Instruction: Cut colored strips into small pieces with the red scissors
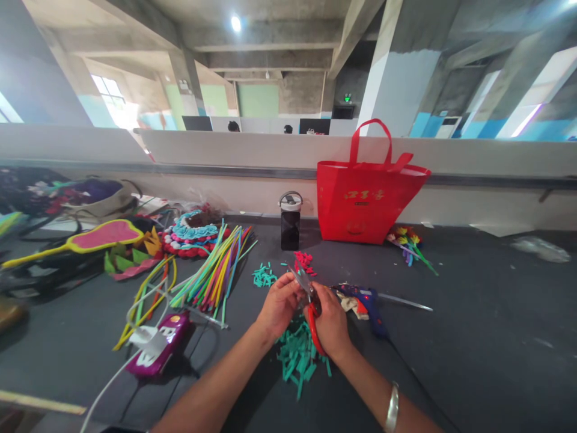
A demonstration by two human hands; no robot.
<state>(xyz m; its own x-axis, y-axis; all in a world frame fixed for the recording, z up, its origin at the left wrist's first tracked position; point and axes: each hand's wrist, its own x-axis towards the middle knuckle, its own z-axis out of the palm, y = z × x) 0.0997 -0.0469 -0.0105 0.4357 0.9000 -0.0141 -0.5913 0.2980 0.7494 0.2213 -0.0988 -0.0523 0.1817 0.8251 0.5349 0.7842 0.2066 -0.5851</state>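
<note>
My right hand [330, 322] is wrapped round a pair of scissors [314, 328] with red handles, blades pointing up and to the left. Close beside the blades, my left hand [280, 304] is closed in a pinch; whatever it holds is too small to make out. Beneath both hands lies a pile of green strips [300, 355]. Just beyond them sit a small heap of short green pieces [264, 275] and a heap of red pieces [303, 262]. The scissors' tips reach close to the red heap.
Left are colourful pipe cleaners [216, 270], a purple power strip [164, 346] and a pink fly swatter [108, 235]. A glue gun [372, 304] with its cord lies right. Behind stand a phone [290, 230] against a bottle [291, 200], a red bag [365, 204] and small flowers [410, 240].
</note>
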